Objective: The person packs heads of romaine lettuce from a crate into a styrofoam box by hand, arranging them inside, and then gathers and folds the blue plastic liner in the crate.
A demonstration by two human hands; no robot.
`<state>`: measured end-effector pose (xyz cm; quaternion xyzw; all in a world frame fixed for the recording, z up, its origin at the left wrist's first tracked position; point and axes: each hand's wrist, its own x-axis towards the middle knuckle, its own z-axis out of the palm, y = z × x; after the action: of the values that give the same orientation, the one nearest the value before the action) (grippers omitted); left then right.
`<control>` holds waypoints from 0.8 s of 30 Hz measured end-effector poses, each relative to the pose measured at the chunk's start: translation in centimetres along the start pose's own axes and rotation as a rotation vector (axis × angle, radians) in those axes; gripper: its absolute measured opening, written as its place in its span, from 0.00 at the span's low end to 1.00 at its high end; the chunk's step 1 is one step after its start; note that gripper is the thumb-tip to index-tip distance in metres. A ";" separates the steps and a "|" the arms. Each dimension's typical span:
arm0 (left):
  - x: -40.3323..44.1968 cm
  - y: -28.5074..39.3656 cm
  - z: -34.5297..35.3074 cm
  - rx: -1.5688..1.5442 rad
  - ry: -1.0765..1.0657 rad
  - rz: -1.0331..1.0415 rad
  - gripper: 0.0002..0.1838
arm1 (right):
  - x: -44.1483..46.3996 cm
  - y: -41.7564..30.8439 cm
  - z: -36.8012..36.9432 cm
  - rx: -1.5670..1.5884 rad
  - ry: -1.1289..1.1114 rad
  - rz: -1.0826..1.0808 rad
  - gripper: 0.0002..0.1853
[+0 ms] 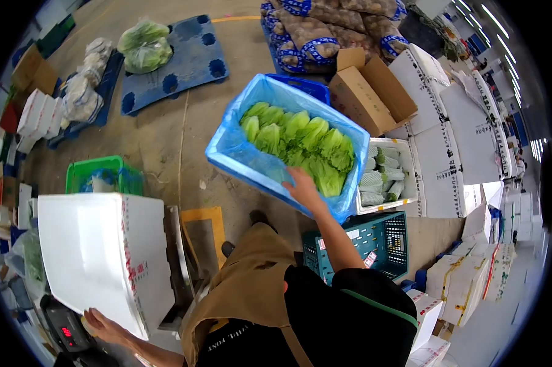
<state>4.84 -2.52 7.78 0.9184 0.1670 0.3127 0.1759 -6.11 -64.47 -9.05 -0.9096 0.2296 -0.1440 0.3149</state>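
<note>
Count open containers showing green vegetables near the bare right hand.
2: the blue-lined rectangular box at the right hand, and the white foam box beside it. Others may be hidden.

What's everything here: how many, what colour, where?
Lettuce heads: over ten, green, lined crate
Lined crate: one, blue, centre
Netted vegetables: several, green, foam box
Foam box: one, white, beside lined crate
Carton: one, brown, upper right
Sacks: several, brown, top
Pallets: two, blue, upper left
Bagged greens: one, green, pallet
Basket: one, green, left
Large box: one, white, lower left
Digital display: one, black, lower left
Stacked boxes: many, white, right
Plastic crate: one, teal, lower centre
Left hand: one, bare, by large box
Right hand: one, bare, lined crate's rim
</note>
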 end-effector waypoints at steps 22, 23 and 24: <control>-35.4 63.1 50.1 -0.317 -1.783 0.817 0.36 | 13.9 33.5 -11.1 -0.543 0.245 0.342 0.06; -36.2 63.5 50.7 -0.286 -1.787 0.840 0.39 | 13.9 33.2 -11.5 -0.498 0.262 0.364 0.06; -36.9 63.9 51.3 -0.260 -1.787 0.864 0.42 | 14.1 32.4 -12.0 -0.453 0.283 0.382 0.06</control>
<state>22.25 -85.50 -21.97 0.7721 -0.4099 -0.4393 0.2071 -9.52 -100.28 -19.01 -0.8679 0.4639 -0.1524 0.0908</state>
